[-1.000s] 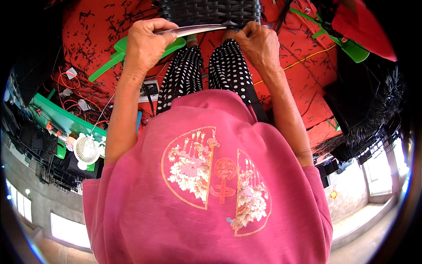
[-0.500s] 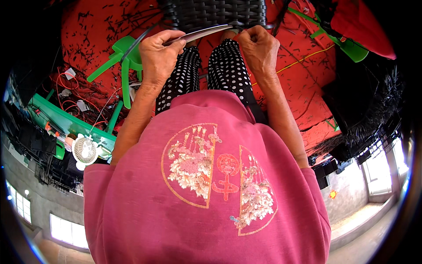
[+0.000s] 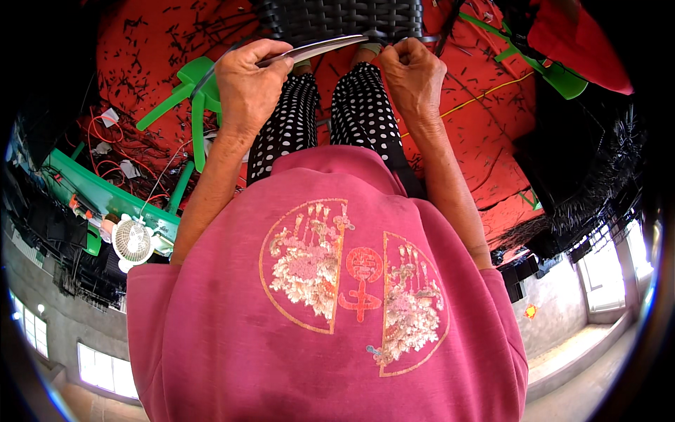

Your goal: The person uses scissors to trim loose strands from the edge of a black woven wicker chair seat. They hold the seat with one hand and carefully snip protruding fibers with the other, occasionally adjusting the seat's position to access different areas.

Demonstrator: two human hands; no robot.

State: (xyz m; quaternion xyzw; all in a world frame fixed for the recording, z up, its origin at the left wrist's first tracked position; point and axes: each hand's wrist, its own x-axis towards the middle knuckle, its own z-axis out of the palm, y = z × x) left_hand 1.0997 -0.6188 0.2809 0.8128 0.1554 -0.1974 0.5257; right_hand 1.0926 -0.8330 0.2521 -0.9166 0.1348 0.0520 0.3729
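Observation:
A black woven piece of flat strips [image 3: 344, 15] stands at the top, just beyond my hands. My left hand [image 3: 249, 88] is closed, with thumb and fingers pinching a long, flat black strip [image 3: 320, 48]. From there the strip bows across to my right hand [image 3: 415, 79], its upper face shining. That hand is curled tight at the edge of the weave, and the strip's dark end runs up to its fingertips, which are partly hidden. More of the strip trails out on the left side of my left hand.
A green plastic stool [image 3: 199, 88] lies on the red floor covering [image 3: 485, 133], among many black scraps. Another green stool [image 3: 564, 81] sits at the right with red cloth near it. A small white fan [image 3: 133, 240] and dark strip bundles [image 3: 598, 162] flank me.
My left hand has shifted slightly left and now tilts a little more. The strip between the hands is still bowed. My right hand has barely moved.

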